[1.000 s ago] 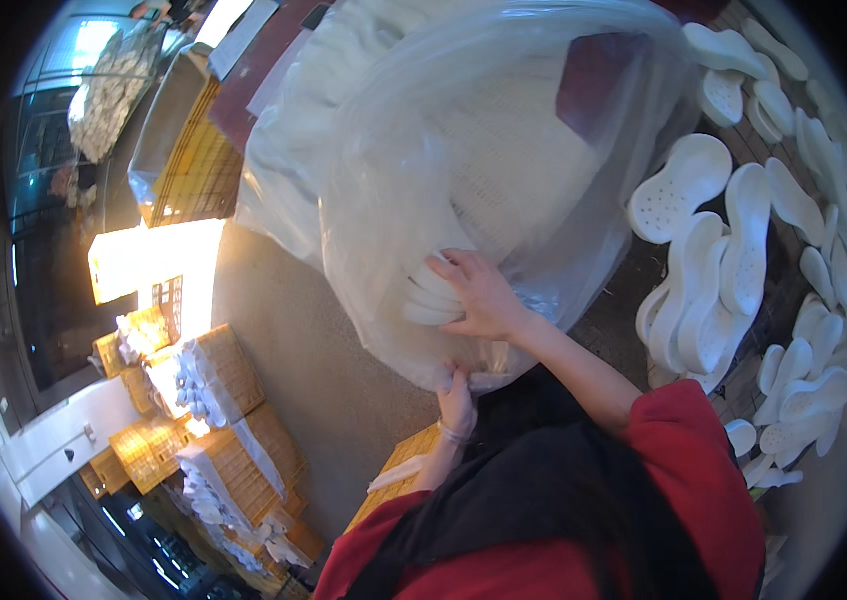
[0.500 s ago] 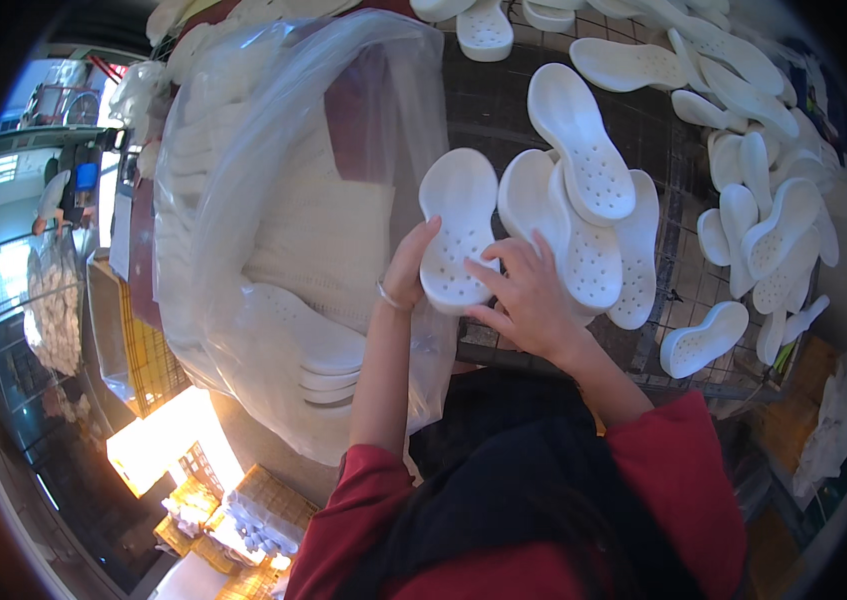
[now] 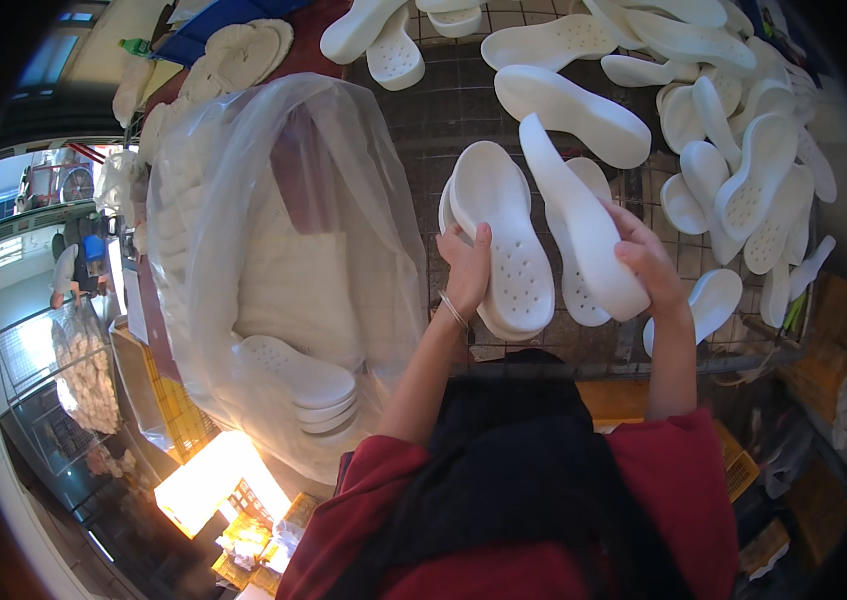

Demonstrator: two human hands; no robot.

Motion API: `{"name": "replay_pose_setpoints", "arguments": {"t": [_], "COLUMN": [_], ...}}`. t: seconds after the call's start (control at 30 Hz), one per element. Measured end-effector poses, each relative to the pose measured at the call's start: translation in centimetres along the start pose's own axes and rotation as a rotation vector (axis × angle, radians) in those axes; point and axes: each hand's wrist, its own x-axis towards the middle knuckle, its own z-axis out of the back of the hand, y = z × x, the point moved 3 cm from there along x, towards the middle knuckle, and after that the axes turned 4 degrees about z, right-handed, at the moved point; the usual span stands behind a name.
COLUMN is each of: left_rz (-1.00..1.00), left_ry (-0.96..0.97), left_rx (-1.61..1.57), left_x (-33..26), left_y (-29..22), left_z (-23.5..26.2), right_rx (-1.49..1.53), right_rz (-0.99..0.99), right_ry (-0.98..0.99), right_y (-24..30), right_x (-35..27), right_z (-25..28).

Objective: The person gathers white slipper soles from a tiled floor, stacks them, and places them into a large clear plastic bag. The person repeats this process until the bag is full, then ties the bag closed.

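My left hand [image 3: 467, 270] grips a white perforated shoe sole [image 3: 505, 235] by its left edge, thumb on top. Another sole lies right under that one, its edge showing. In my right hand [image 3: 649, 258] a second white shoe sole [image 3: 583, 222] is tipped on its side, its smooth edge toward me. Beneath it, partly hidden, is a flat sole with holes [image 3: 579, 290]. Just beyond both hands one more sole [image 3: 573, 115] rests on its side on the wire mesh table [image 3: 423, 190].
On the left a large clear plastic bag [image 3: 383, 200] holds stacked soles [image 3: 308, 375]. Many loose soles [image 3: 763, 190] are heaped at the right, with others [image 3: 393, 50] along the far side. A yellow crate [image 3: 178, 410] stands at the lower left.
My hands have moved apart. The right has gone rightward and taken hold of a sole, now tilted; the left grips a sole further right. The pile of soles between them has been spread. The view has shifted.
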Motion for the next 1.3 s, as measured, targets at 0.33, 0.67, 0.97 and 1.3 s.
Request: {"name": "replay_pose_setpoints", "arguments": {"t": [0.33,0.67,0.97,1.3], "left_rz": [0.046,0.076,-0.388,-0.072], "left_ry": [0.327,-0.136,0.092,-0.602], "left_rx": [-0.259,0.273,0.906,0.220], "left_x": [-4.0,-5.6,-12.5,-12.9], "left_y": [2.5,2.4,-2.1,-6.0], "left_z": [4.4,8.0,17.3,43.7], "right_rx": [-0.858,-0.875,-1.517,-1.278], "right_rz": [0.080,0.159,0.296,0.560], "right_ry": [0.096,0.107,-0.330,0.757], "right_y": [-4.3,-10.7,-7.4,-10.4], "right_x": [-1.9,0.7,3.4,9.5], "right_z": [-3.7,-5.0,-16.3,-39.8]}}
